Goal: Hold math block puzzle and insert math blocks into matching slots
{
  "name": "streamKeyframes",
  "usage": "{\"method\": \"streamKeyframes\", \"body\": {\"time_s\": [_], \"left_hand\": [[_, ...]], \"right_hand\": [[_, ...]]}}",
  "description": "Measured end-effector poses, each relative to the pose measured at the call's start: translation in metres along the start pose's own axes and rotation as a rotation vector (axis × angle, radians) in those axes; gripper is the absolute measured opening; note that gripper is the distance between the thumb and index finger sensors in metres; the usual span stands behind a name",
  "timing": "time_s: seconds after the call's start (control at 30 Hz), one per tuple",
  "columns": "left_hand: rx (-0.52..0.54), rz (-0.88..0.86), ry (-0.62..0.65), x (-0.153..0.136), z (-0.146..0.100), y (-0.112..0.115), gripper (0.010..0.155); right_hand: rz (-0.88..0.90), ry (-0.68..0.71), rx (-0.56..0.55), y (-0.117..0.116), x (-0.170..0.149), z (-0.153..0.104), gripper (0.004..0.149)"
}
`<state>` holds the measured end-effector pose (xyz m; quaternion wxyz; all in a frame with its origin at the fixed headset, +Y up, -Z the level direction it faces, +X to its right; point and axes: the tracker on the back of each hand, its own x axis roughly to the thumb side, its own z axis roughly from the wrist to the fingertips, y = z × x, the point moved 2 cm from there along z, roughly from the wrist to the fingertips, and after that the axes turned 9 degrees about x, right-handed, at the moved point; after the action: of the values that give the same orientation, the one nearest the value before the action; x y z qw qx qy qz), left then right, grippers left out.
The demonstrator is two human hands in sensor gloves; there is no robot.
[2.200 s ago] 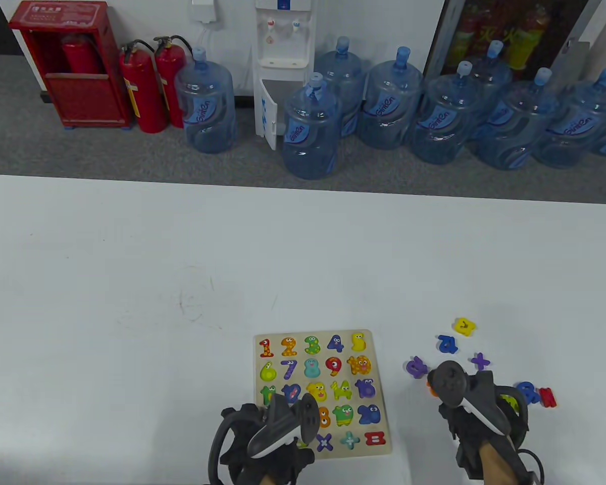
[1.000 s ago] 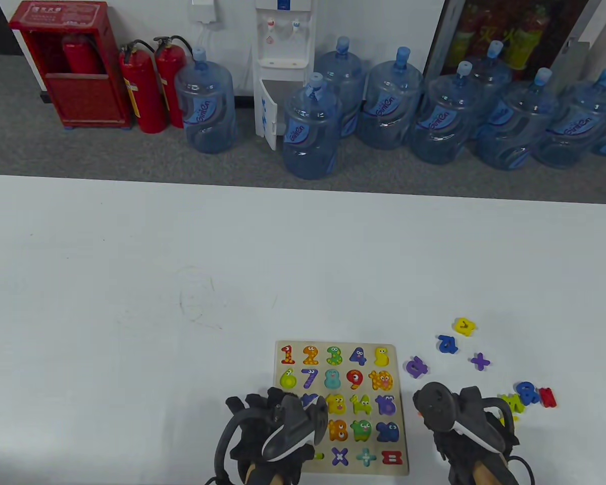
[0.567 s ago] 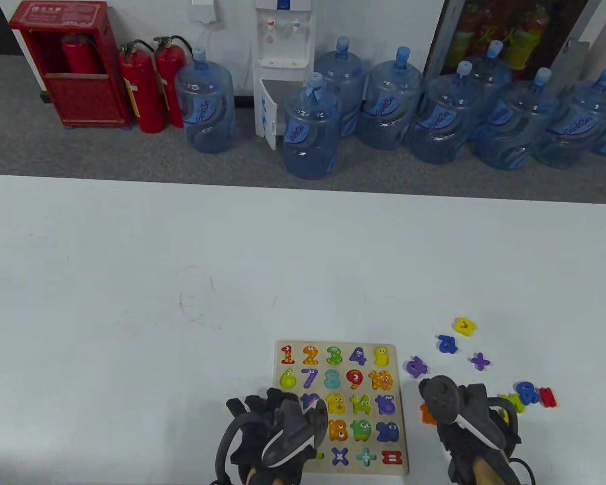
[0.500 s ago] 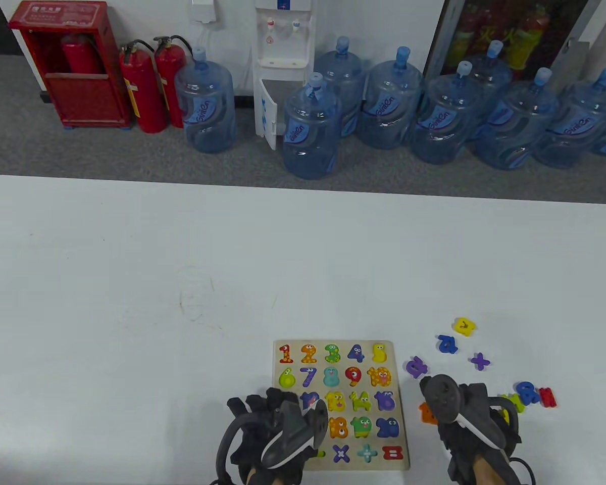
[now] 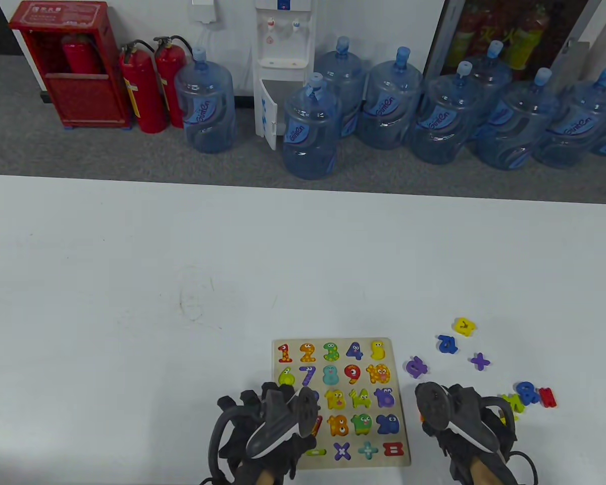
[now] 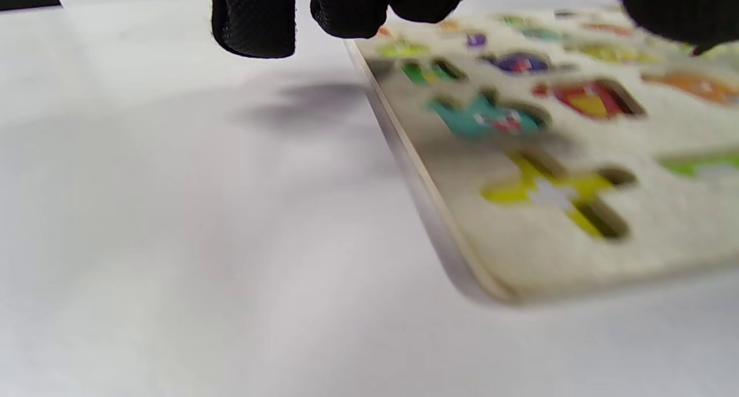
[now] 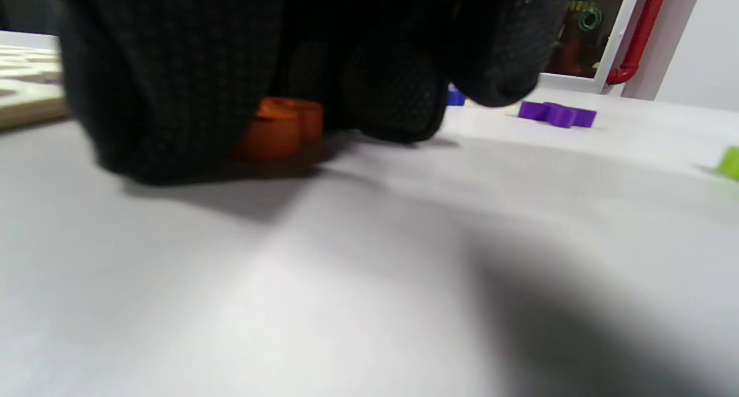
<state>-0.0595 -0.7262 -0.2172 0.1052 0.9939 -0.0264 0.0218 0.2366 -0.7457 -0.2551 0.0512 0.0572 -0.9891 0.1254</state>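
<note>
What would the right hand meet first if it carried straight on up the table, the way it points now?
Most likely the purple block, which lies just ahead of the right hand and slightly to its left. The orange block is already under its fingers. Depth is unclear, so the hand might pass over the purple block.

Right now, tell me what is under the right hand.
Under the right hand an orange block sits on the table, between the gloved fingers. Its shape and number are covered, and whether the fingers actually pinch it cannot be told.
</note>
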Motion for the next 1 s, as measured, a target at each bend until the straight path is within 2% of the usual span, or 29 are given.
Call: {"method": "streamKeyframes", "body": {"time_s": [0.13, 0.3, 0.4, 0.5, 0.67, 0.77, 1.0], "left_hand": [[0.070, -0.046, -0.008, -0.020, -0.005, -0.008, 0.091], [0.083, -0.177, -0.019, -0.032, 0.010, 0.012, 0.091], [-0.011, -0.175, -0.013, -0.036, 0.016, 0.022, 0.092], [0.046, -0.174, -0.019, -0.042, 0.014, 0.019, 0.092], [-0.016, -0.230, -0.002, -0.045, 0.015, 0.025, 0.091], [-0.015, -0.199, 0.003, -0.043, 0.015, 0.025, 0.090], [-0.044, -0.170, 0.015, -0.040, 0.014, 0.028, 0.087]], "right_hand": [[0.063, 0.033, -0.010, 0.008, 0.000, -0.002, 0.065], [0.226, 0.132, -0.059, 0.025, 0.010, -0.010, 0.064], [0.225, 0.169, -0.105, 0.037, 0.023, -0.012, 0.064], [0.265, 0.209, -0.130, 0.047, 0.038, -0.011, 0.065], [0.217, 0.269, -0.140, 0.055, 0.072, -0.012, 0.065], [0.206, 0.303, -0.124, 0.054, 0.089, -0.012, 0.065], [0.143, 0.329, -0.012, 0.044, 0.122, 0.002, 0.067]]}}
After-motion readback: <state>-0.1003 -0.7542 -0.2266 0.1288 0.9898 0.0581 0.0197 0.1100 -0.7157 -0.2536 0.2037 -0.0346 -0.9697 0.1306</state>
